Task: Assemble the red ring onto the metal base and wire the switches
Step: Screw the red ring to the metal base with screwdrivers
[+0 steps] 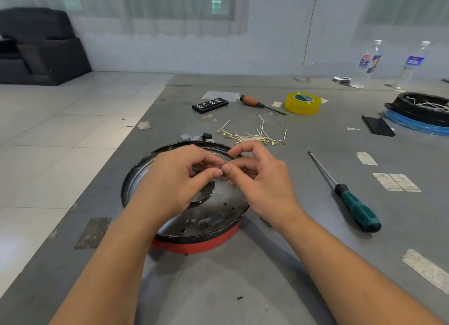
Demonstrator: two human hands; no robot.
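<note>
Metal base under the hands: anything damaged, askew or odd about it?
The metal base sits tilted: the red ring shows only under its near edge, so they aren't seated flush. Its rim looks scorched black. Both hands pinch something small over it; I can't tell what.

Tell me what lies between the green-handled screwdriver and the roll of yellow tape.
In the head view, only bare grey tabletop lies between the green-handled screwdriver and the roll of yellow tape.

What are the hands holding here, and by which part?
Both the left hand and the right hand pinch something tiny between thumb and fingertips above the metal base. It is mostly hidden, so what it is cannot be told.
</note>
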